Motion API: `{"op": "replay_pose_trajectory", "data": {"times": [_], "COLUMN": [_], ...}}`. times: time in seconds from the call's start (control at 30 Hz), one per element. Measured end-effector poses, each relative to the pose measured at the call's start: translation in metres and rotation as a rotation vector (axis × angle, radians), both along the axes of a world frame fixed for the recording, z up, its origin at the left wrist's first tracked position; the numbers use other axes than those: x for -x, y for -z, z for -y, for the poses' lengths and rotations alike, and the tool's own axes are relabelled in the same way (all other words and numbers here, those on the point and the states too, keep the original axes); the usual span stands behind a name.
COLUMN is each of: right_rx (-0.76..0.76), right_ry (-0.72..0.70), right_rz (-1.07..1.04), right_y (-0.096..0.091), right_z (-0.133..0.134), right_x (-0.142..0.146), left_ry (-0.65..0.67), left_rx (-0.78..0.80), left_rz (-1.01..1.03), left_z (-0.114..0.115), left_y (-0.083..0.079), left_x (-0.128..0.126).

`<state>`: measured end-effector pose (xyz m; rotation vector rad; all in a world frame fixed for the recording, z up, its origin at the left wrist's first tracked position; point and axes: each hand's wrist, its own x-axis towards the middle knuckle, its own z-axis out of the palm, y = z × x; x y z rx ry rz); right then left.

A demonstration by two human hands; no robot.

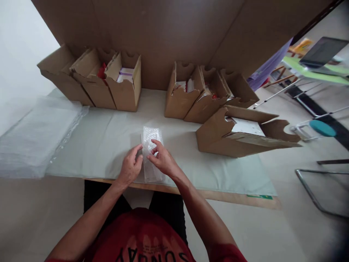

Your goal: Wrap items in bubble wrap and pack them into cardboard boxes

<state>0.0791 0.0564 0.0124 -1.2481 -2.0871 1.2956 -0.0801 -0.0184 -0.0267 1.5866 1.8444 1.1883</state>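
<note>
A flat, oblong packet of clear bubble wrap (154, 173) lies on the cloth near the table's front edge; what it may contain cannot be made out. My left hand (131, 166) is at its left side, with thumb and forefinger apart and their tips close to the packet's edge. Over the middle of the wrap is my right hand (163, 159), its forefinger stretched out and the other fingers loosely bent. Neither hand grips anything that shows.
Sheets of bubble wrap (35, 134) are stacked at the left. Cardboard file boxes (127, 97) stand along the back in two groups, several holding white or red items. Another cardboard box (218, 143) with white contents sits at the right. A pale green cloth (103, 125) covers the table.
</note>
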Motion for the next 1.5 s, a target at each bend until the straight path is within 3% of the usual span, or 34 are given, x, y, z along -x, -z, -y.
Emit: {"op": "replay_pose_trajectory", "data": {"times": [0.13, 0.3, 0.43, 0.53, 0.67, 0.77, 0.9, 1.0, 1.07, 1.2, 1.37, 1.5], "right_rx": [0.010, -0.007, -0.242, -0.457, -0.504, -0.516, -0.370, -0.211, -0.151, 0.027, 0.148, 0.291], "right_ry": [0.016, 0.025, 0.056, -0.060, -0.215, -0.137, 0.193, 0.262, 0.256, 0.223, 0.085, -0.114], "right_rz": [0.058, -0.018, 0.005, 0.178, 0.300, 0.241, 0.259, 0.378, 0.377, 0.149, -0.076, -0.276], "right_y": [0.011, 0.015, 0.010, 0.012, 0.023, 0.027, 0.019, 0.013, 0.014, 0.019, 0.007, -0.016], "right_z": [0.001, 0.000, -0.016, -0.034, -0.047, -0.048, -0.049, -0.055, -0.059, -0.062, -0.058, -0.062], "right_x": [0.003, -0.010, -0.019, -0.015, -0.012, -0.021, -0.035, -0.031, -0.021, -0.004, -0.013, -0.021], "left_ry": [0.086, 0.137, 0.130, 0.124, 0.120, 0.099, -0.087, -0.184, -0.184, -0.148, -0.173, -0.050], "left_rx": [-0.062, -0.014, 0.018, 0.006, -0.005, -0.017, 0.048, 0.180, 0.238, 0.276, 0.204, 0.149], "left_rz": [-0.086, -0.280, -0.428, -0.480, -0.495, -0.484, -0.423, -0.405, -0.417, -0.345, 0.085, 0.347], "left_z": [-0.006, -0.011, -0.008, -0.006, -0.002, 0.001, -0.001, -0.012, -0.020, -0.029, -0.029, -0.033], "left_y": [-0.002, 0.001, 0.002, 0.001, 0.000, -0.002, -0.006, -0.009, -0.010, -0.008, -0.006, -0.025], "left_x": [0.003, -0.004, -0.010, -0.013, -0.019, -0.020, -0.013, -0.006, -0.005, -0.007, 0.010, 0.034]}}
